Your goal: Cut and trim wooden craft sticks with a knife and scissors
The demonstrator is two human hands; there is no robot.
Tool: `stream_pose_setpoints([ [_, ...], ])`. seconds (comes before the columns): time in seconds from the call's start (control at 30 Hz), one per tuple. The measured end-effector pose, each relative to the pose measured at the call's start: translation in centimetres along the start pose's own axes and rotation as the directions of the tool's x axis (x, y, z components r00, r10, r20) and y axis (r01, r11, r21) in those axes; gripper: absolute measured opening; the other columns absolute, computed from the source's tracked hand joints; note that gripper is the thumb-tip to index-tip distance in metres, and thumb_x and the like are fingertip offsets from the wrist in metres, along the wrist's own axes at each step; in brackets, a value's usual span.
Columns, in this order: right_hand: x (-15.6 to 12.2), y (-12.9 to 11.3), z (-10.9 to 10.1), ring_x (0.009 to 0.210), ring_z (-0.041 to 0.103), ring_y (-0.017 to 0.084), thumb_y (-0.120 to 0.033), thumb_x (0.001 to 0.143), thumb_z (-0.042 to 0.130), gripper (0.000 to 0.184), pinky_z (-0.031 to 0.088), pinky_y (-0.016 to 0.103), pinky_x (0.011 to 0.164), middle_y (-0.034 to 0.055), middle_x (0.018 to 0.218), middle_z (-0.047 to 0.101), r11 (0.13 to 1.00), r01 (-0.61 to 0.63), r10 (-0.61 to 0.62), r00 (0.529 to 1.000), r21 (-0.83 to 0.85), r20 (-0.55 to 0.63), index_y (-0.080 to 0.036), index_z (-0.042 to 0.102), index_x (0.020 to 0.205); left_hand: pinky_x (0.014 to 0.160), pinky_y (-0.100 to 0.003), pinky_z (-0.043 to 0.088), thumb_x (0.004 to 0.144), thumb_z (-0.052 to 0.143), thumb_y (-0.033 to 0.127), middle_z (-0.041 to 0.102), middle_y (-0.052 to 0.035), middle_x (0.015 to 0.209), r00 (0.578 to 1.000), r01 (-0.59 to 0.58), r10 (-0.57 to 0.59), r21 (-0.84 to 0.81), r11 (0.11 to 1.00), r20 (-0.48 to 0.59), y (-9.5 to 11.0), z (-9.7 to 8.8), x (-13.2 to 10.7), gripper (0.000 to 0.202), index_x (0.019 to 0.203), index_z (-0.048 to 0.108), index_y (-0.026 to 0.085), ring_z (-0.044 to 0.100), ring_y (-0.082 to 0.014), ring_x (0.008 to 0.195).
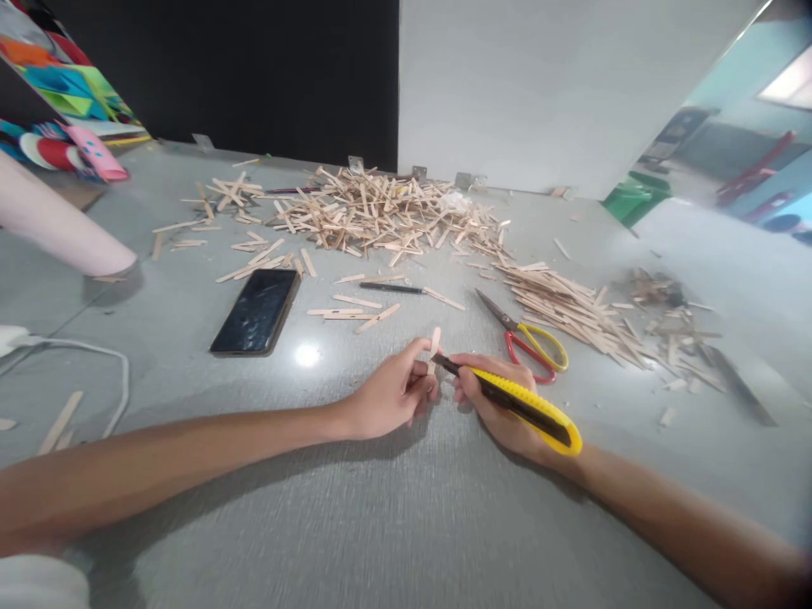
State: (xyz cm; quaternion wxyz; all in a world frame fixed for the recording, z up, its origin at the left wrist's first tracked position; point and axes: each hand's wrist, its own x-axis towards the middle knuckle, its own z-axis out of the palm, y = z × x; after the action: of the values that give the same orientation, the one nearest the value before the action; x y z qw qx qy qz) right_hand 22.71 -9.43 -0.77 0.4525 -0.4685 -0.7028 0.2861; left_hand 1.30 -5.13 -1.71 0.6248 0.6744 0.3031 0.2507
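Observation:
My left hand (390, 396) pinches a short wooden craft stick (435, 345) and holds it upright just above the grey table (355, 516). My right hand (498, 406) grips a yellow and black utility knife (517, 401). Its blade tip touches the stick near the bottom. Both hands rest at the middle of the table, close together.
Red and yellow scissors (529, 338) lie just right of the hands. A black phone (257, 311) lies to the left. A big heap of wooden sticks (381, 211) covers the far table, more sticks (571, 309) lie at the right. A white cable (95, 355) and a pink roll (60, 224) are at the left.

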Motion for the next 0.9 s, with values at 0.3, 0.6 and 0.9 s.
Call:
stream_pose_setpoints([
  [0.3, -0.2, 0.3, 0.7, 0.055, 0.070, 0.012, -0.024, 0.103, 0.064, 0.016, 0.059, 0.024, 0.058, -0.0019, 0.068, 0.075, 0.999, 0.031, -0.029, 0.999, 0.036, -0.034, -0.018, 0.076, 0.113, 0.044, -0.019, 0.049, 0.109, 0.051, 0.029, 0.062, 0.0041, 0.082, 0.999, 0.021, -0.023, -0.059, 0.998, -0.032, 0.3, 0.3, 0.0, 0.011, 0.111, 0.040, 0.026, 0.059, -0.0097, 0.053],
  [0.6, -1.0, 1.1, 0.2, 0.064, 0.072, 0.013, -0.021, 0.108, 0.057, 0.022, 0.061, 0.024, 0.063, -0.0003, 0.076, 0.074, 0.966, 0.260, -0.254, 0.947, -0.004, 0.198, -0.021, 0.066, 0.128, 0.049, -0.021, 0.048, 0.111, 0.053, 0.046, 0.060, 0.0053, 0.077, 0.999, -0.038, 0.035, -0.108, 0.993, -0.034, 0.1, 0.3, -0.1, 0.027, 0.124, 0.042, 0.025, 0.058, -0.0104, 0.055],
  [0.9, -0.8, 0.9, -0.5, 0.067, 0.075, 0.016, -0.019, 0.107, 0.057, 0.024, 0.062, 0.025, 0.061, 0.0016, 0.087, 0.077, 0.974, 0.190, -0.195, 0.980, -0.121, -0.029, -0.024, 0.059, 0.130, 0.053, -0.023, 0.046, 0.112, 0.047, 0.041, 0.065, 0.0022, 0.084, 0.988, -0.092, 0.100, 0.067, 0.993, -0.121, 0.2, 0.0, -0.4, 0.030, 0.136, 0.036, 0.025, 0.057, -0.0112, 0.056],
])
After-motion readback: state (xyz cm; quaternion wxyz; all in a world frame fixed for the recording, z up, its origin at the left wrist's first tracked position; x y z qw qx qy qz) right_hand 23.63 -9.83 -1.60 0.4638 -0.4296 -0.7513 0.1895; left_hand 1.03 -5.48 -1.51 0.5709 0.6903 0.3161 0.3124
